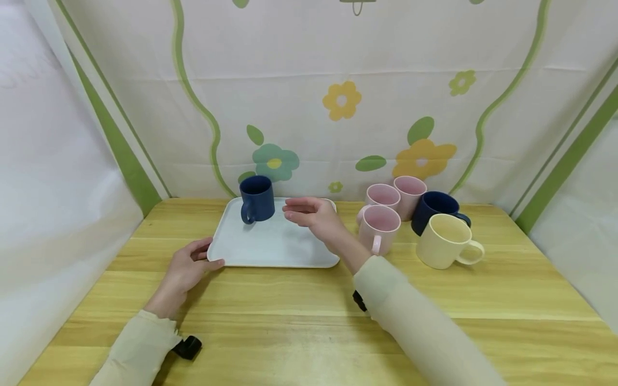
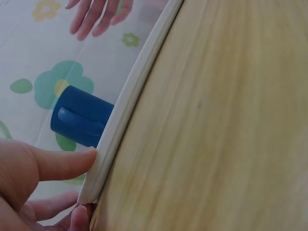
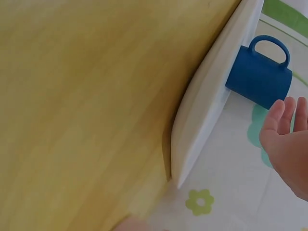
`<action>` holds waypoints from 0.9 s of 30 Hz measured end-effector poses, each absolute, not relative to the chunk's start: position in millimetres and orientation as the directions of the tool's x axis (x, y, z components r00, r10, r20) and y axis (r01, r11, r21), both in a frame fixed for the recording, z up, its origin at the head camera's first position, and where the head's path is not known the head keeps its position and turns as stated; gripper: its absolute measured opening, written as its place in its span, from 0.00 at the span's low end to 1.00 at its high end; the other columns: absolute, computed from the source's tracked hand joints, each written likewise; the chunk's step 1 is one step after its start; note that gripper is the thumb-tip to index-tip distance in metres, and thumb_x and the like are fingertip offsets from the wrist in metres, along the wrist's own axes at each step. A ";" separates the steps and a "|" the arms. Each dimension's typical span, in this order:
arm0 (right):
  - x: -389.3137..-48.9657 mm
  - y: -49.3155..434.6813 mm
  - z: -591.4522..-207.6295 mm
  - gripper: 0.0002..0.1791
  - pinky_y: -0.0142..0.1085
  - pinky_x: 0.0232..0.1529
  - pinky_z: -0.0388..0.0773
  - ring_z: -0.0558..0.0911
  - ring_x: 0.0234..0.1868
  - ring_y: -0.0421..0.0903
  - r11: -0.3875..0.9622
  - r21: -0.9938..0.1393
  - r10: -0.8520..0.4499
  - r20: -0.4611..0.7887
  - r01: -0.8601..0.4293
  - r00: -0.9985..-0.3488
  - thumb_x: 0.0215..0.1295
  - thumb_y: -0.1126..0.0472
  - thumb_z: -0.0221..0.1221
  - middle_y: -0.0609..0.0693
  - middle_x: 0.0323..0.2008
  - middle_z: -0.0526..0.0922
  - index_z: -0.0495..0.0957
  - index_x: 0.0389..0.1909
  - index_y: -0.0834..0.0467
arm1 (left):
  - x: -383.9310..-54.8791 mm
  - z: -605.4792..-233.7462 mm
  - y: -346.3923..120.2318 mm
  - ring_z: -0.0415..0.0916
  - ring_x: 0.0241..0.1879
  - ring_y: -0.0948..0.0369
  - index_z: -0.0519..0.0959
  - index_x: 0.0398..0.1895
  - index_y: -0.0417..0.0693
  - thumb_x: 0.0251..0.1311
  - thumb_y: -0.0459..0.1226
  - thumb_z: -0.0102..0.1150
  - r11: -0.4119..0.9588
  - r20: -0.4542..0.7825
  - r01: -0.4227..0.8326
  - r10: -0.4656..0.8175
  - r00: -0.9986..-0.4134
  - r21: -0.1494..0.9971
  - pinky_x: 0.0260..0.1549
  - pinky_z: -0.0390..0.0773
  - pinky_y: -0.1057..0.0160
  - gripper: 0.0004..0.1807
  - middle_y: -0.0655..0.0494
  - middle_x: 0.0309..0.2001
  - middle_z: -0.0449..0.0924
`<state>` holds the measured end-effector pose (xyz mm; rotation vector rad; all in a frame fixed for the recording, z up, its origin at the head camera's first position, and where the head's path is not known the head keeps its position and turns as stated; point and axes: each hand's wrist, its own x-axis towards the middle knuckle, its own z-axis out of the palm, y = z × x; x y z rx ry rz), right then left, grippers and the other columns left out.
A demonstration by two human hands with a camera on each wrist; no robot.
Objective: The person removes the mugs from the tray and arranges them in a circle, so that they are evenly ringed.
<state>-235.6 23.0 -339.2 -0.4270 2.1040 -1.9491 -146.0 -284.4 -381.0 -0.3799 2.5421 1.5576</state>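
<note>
A dark blue mug (image 1: 258, 199) stands upright on the back left part of a white tray (image 1: 275, 249), its handle towards the front. My left hand (image 1: 185, 268) holds the tray's front left corner. In the left wrist view the thumb (image 2: 67, 164) lies against the tray's rim, with other fingers at the corner below. Over the tray, to the right of the blue mug, my right hand (image 1: 318, 219) hovers with fingers extended and nothing in it. The right wrist view shows those fingertips (image 3: 273, 111) close to the mug, apparently not gripping it.
Right of the tray stand several mugs: a front pink mug (image 1: 379, 230), two more pink ones behind, another dark blue mug (image 1: 436, 212) and a pale yellow mug (image 1: 444, 241). A flower-patterned cloth (image 1: 289, 118) hangs behind the wooden table (image 1: 270, 327).
</note>
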 end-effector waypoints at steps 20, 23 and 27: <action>-252.2 -20.3 -353.6 0.27 0.53 0.73 0.74 0.85 0.65 0.49 0.073 -0.994 -0.444 -0.103 0.078 -0.890 0.73 0.59 0.66 0.55 0.65 0.85 0.77 0.70 0.59 | -146.1 -380.6 -284.5 0.69 0.67 0.45 0.57 0.84 0.40 0.69 0.38 0.70 0.446 -0.245 -0.282 -0.139 -0.959 0.850 0.46 0.70 0.75 0.46 0.35 0.74 0.67; -254.0 -24.8 -353.6 0.27 0.52 0.73 0.74 0.84 0.66 0.48 0.082 -0.993 -0.453 -0.116 0.088 -0.884 0.73 0.59 0.66 0.54 0.63 0.87 0.77 0.71 0.59 | -146.4 -381.2 -284.6 0.68 0.68 0.45 0.56 0.84 0.41 0.69 0.38 0.70 0.444 -0.248 -0.284 -0.138 -0.959 0.850 0.47 0.70 0.74 0.46 0.35 0.75 0.67; -255.6 -31.3 -352.7 0.27 0.52 0.73 0.74 0.84 0.67 0.49 0.082 -0.992 -0.458 -0.124 0.098 -0.880 0.72 0.60 0.66 0.53 0.62 0.88 0.77 0.71 0.57 | -147.1 -382.5 -285.0 0.68 0.68 0.45 0.57 0.84 0.41 0.69 0.39 0.70 0.445 -0.249 -0.285 -0.140 -0.958 0.849 0.47 0.70 0.74 0.46 0.35 0.75 0.67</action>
